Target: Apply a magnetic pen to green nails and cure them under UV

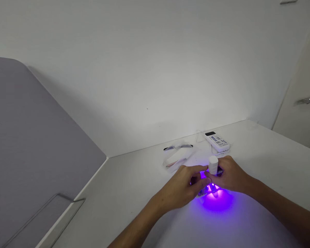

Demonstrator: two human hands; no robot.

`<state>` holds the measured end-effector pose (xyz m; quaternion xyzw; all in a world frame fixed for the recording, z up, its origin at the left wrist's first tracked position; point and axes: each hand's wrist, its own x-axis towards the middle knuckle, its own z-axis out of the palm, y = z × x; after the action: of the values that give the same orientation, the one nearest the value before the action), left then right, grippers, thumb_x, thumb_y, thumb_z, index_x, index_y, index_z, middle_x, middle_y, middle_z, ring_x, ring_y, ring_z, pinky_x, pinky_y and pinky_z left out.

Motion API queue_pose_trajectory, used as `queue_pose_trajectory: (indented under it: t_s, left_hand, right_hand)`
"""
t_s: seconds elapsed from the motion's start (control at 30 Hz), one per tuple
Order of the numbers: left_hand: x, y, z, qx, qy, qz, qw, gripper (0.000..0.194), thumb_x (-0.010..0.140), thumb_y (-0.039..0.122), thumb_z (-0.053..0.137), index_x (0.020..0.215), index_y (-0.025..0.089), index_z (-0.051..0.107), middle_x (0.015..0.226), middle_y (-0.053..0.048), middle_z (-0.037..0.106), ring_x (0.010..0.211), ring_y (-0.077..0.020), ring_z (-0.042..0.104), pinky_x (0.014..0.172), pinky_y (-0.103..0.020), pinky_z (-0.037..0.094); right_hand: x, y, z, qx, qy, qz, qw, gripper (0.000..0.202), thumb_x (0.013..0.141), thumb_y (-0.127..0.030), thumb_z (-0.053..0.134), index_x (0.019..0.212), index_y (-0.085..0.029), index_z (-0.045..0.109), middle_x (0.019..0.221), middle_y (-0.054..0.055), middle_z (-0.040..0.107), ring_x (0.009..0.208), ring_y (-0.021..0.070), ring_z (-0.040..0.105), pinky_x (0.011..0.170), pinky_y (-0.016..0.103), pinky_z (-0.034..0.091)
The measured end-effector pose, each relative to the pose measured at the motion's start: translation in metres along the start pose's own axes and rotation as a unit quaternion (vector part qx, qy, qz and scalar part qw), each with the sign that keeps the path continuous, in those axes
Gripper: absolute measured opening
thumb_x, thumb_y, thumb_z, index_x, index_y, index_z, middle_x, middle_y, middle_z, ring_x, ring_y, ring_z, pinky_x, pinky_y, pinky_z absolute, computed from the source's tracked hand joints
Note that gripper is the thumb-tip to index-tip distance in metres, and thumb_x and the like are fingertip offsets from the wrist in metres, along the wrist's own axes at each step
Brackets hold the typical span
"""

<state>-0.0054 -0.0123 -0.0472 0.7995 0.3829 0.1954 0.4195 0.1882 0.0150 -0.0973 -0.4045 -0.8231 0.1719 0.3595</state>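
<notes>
Purple light glows on the white table [113,199] beneath and between my two hands. My left hand [182,186] is closed, its thumb and forefinger pinched at the left side of a small lit object whose shape is mostly hidden. From the right, my right hand [231,174] is closed around the same area, its thumb reaching toward my left thumb. A white ribbed cap [213,165] stands upright between the hands, above the glow. I cannot make out exactly what either hand grips.
Behind my left hand lies a clear plastic packet [179,155] with white and dark pieces. A white power bank [217,141] with a cable lies farther back at the right. A thin metal wire frame [68,224] is at the left table edge, beside a grey panel [41,137].
</notes>
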Motion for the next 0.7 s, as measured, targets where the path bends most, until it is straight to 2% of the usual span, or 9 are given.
queue_pose_trajectory:
  t_s: [0.5, 0.7]
  left_hand:
    - [-0.0004, 0.0001, 0.0006, -0.004, 0.002, -0.008, 1.000, 0.022, 0.097, 0.034, 0.052, 0.088, 0.018, 0.064, 0.065, 0.003, 0.056, 0.056, -0.0110, 0.044, 0.054, -0.024, 0.033]
    - [0.0002, 0.0003, 0.0003, 0.003, 0.005, -0.009, 1.000, 0.021, 0.097, 0.030, 0.051, 0.084, 0.018, 0.061, 0.061, 0.004, 0.053, 0.054, -0.0102, 0.043, 0.054, -0.023, 0.033]
  right_hand:
    - [-0.0012, 0.0011, 0.0009, -0.003, -0.001, 0.009, 1.000, 0.029, 0.077, -0.022, 0.055, 0.052, -0.019, 0.040, 0.044, -0.005, 0.043, 0.043, 0.0088, 0.040, 0.044, 0.022, 0.027]
    - [-0.0002, 0.0004, 0.0011, -0.004, 0.009, -0.001, 1.000, 0.027, 0.077, -0.022, 0.054, 0.052, -0.019, 0.043, 0.044, -0.004, 0.045, 0.043, 0.0088, 0.041, 0.045, 0.022, 0.028]
